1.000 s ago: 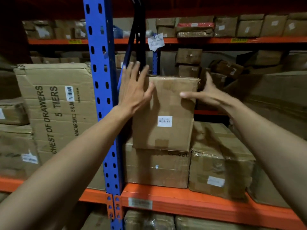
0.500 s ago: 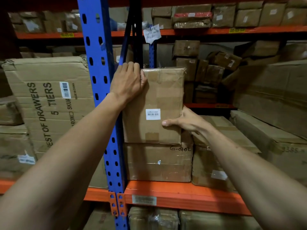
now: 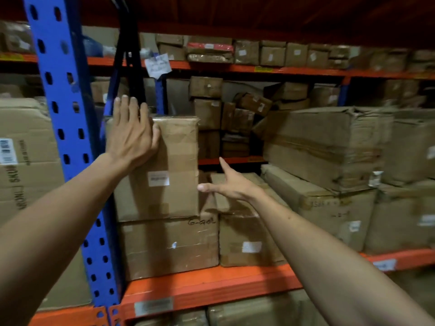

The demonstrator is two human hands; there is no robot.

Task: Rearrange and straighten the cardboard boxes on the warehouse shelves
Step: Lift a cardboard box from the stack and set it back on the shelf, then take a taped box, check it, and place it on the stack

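Left hand (image 3: 131,135) now lies flat and open against the upright box (image 3: 162,170) beside the blue post (image 3: 68,147), while the right hand (image 3: 229,182), which gripped its edge a moment ago, has let go and spread open, suggesting this box is straightened atop the lower box (image 3: 169,245).

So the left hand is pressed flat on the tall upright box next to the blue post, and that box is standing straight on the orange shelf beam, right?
Not quite. In the head view, the left hand is flat on the upright box beside the blue post, but that box stands on another box, marked in pen, and only this lower one sits on the orange shelf beam.
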